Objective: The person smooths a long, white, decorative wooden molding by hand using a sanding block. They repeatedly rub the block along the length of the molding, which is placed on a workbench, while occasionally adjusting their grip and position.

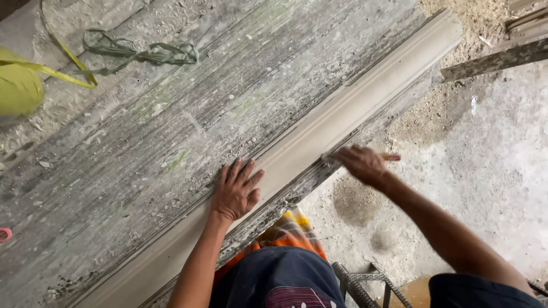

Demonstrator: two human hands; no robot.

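Note:
A long pale grey moulded strip (365,91) lies diagonally along the near edge of a worn, plaster-spattered work surface (171,125). My left hand (236,191) rests flat on the strip and the board beside it, fingers spread. My right hand (365,163) is at the strip's outer edge, blurred, fingers closed around a small thin tool with a reddish tip sticking out to the right; its exact kind is unclear.
A tangle of green cord (142,52) lies at the back of the surface, with a yellow-green bag (17,85) at the left edge. Dusty concrete floor (491,148) spreads on the right. A metal rebar frame (359,282) stands by my legs.

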